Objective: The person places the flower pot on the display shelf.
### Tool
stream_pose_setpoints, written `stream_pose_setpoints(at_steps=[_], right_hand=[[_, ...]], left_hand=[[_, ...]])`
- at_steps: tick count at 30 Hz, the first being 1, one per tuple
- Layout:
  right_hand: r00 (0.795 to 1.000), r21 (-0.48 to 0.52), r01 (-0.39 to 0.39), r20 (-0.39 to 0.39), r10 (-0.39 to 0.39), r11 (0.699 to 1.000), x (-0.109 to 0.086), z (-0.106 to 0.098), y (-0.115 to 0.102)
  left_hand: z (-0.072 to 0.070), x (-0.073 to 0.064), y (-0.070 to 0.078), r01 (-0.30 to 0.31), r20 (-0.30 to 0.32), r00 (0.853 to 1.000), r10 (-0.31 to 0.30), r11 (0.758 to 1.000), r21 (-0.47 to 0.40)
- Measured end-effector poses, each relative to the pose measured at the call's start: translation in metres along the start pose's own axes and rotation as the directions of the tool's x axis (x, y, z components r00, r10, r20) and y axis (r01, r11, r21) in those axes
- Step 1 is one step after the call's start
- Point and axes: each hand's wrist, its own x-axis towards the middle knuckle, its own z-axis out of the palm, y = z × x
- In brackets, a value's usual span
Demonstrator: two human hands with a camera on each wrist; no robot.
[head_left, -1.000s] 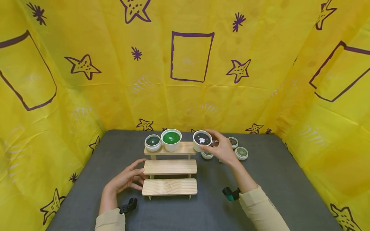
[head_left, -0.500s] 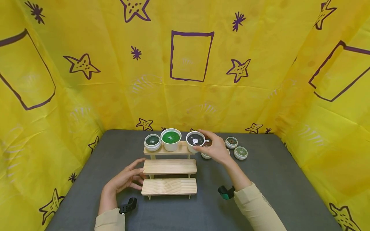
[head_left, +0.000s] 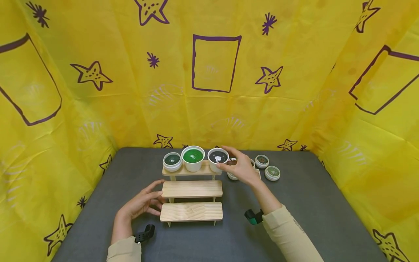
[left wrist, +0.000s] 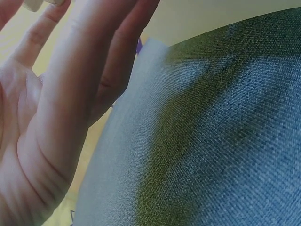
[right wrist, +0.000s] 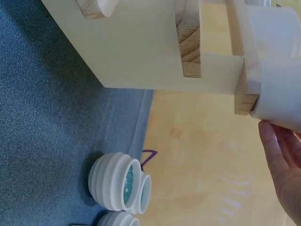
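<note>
A light wooden stand with three steps stands mid-table. My left hand holds the left end of its middle step, fingers at the edge. Between thumb and fingers, my right hand pinches a white cup with dark contents and a white glint, at the right end of the top step. In the right wrist view, that cup's white side sits against the step's end. Left of it on the top step are a white cup with green contents and a squat white jar with dark green contents.
Right of the stand, behind my right hand, several small white jars lie on the dark grey table, among them a green-filled jar and a dark-filled jar. Yellow cloth walls enclose the table at the back and sides.
My right hand has carried the dark-filled cup left, onto the right end of the top step beside the green-filled cup. My left hand has stayed in place on the stand.
</note>
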Motion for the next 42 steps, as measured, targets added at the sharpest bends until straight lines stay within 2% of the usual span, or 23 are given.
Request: stream_pose_setpoints(at_steps=[16, 25, 42], right_hand=[[1.0, 0.076, 0.026, -0.007, -0.026, 0.997, 0.002, 0.006, 0.001], [0.999, 0.062, 0.032, -0.015, -0.031, 0.998, 0.002, 0.009, 0.002], [0.999, 0.111, 0.021, 0.025, -0.024, 0.994, 0.001, 0.011, 0.001]], left_hand=[[0.0, 0.001, -0.001, 0.0, 0.004, 1.0, 0.0, 1.0, -0.004], [0.0, 0.0, 0.0, 0.0, 0.006, 1.0, 0.0, 1.0, -0.002], [0.0, 0.0, 0.0, 0.0, 0.009, 1.0, 0.0, 1.0, -0.009]])
